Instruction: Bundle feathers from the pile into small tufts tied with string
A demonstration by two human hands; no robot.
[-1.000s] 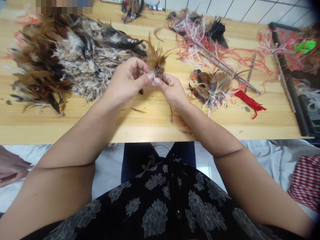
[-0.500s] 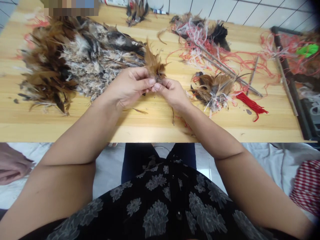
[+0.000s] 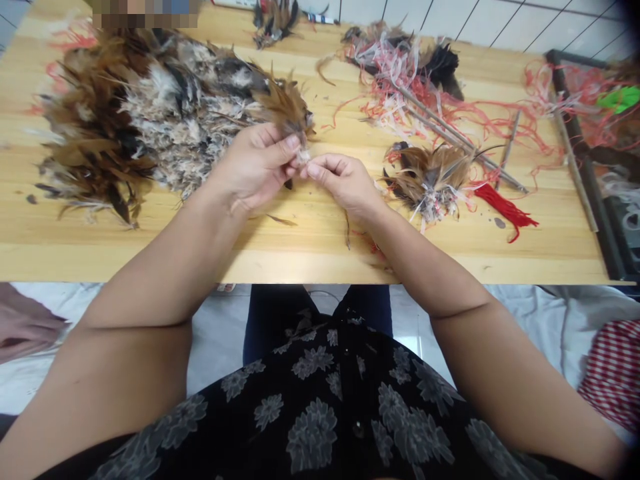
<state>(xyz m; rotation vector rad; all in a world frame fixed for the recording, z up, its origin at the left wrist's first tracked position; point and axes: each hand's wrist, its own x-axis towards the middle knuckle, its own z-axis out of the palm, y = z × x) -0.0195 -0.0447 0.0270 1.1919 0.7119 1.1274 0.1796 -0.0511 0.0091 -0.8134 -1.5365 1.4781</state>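
Well inside the table edge (image 3: 310, 275), the left grip (image 3: 255, 163) and right grip (image 3: 347, 183) pinch a feather bunch (image 3: 287, 107).

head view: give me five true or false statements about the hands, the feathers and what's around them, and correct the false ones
1. The left hand grips a brown feather bunch. True.
2. The right hand lies flat, fingers spread. False: its thumb and index finger are pinched together near the bunch's base.
3. In view, the red strand bundle lies right of the smaller feather cluster. True.
4. The large feather pile fills the view's right side. False: it lies on the left.
5. Long thin sticks lie on the wooden table. True.
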